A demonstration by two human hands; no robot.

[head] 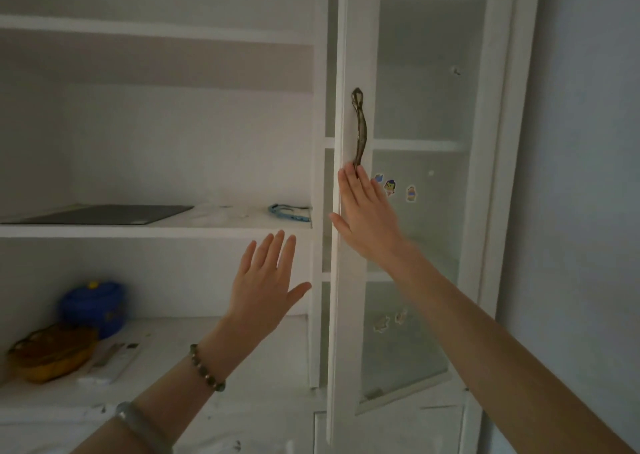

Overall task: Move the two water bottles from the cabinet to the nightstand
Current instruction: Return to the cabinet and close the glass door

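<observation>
A white cabinet with a glass door (353,55) fills the right of the head view. The door stands slightly ajar. A dark metal handle (360,128) runs down its frame. My right hand (367,221) lies flat on the door frame, fingers spread, fingertips touching the handle's lower end. My left hand (265,280) is raised with spread fingers in front of the open shelves, holding nothing. No water bottle shows in this view; behind the glass I see only white shelves.
Open shelves on the left hold a dark flat board (104,214), a light blue object (289,212), a blue lidded pot (95,306), an amber glass bowl (52,351) and a white flat item (110,363). Stickers (398,189) dot the glass.
</observation>
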